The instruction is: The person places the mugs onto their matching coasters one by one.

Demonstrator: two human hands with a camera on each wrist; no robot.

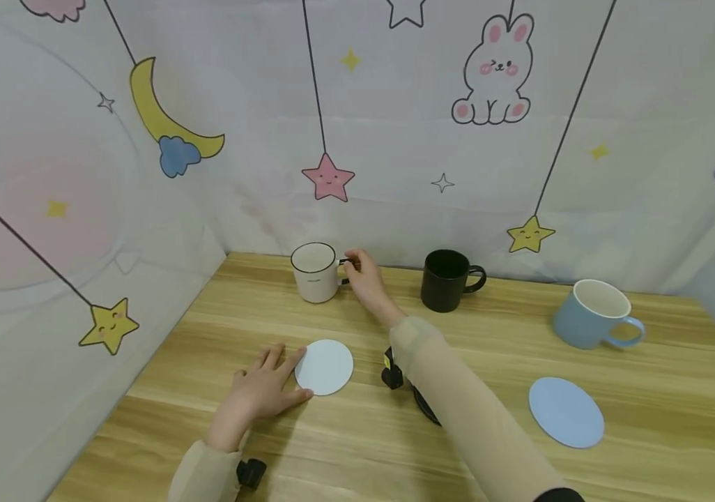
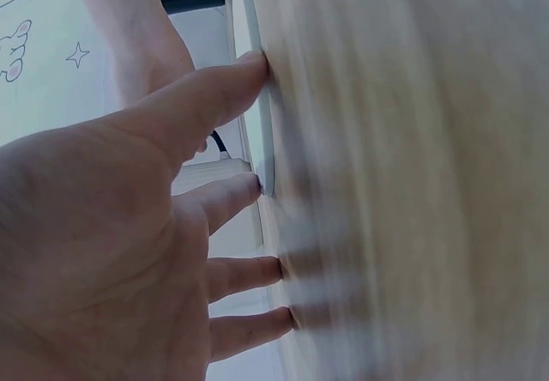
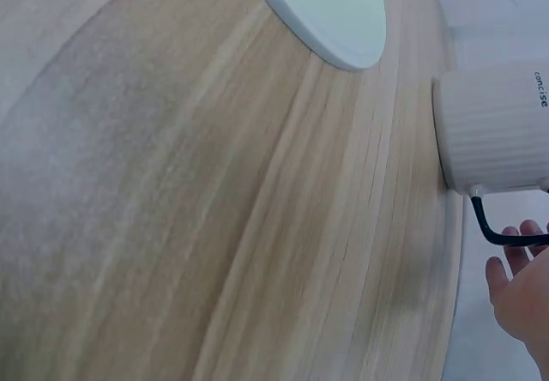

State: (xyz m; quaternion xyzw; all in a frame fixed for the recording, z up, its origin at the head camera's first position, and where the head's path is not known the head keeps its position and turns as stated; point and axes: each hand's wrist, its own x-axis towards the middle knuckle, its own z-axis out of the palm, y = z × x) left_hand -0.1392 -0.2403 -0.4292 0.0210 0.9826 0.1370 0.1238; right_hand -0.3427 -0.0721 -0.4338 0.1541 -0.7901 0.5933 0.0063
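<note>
Centre of the head view: the right hand (image 1: 364,277) reaches to the back of a wooden table (image 1: 646,390), fingers at the black handle of a white mug (image 1: 315,272). Whether they've closed on the handle, can't tell; in the right wrist view the fingertips (image 3: 515,265) sit just beside it, loosely spread. The mug stands upright near the cartoon-print backdrop (image 1: 495,70).

Lower left of centre, the left hand (image 1: 263,394) lies flat w/ fingers straight, thumb and forefinger touching the edge of a white coaster (image 1: 326,367).

Right half of frame: black mug (image 1: 447,280) at back, blue mug (image 1: 592,315) tilted further right, blue coaster (image 1: 566,411) in front of it. A black coaster (image 1: 423,406) shows partly under the right forearm.
</note>
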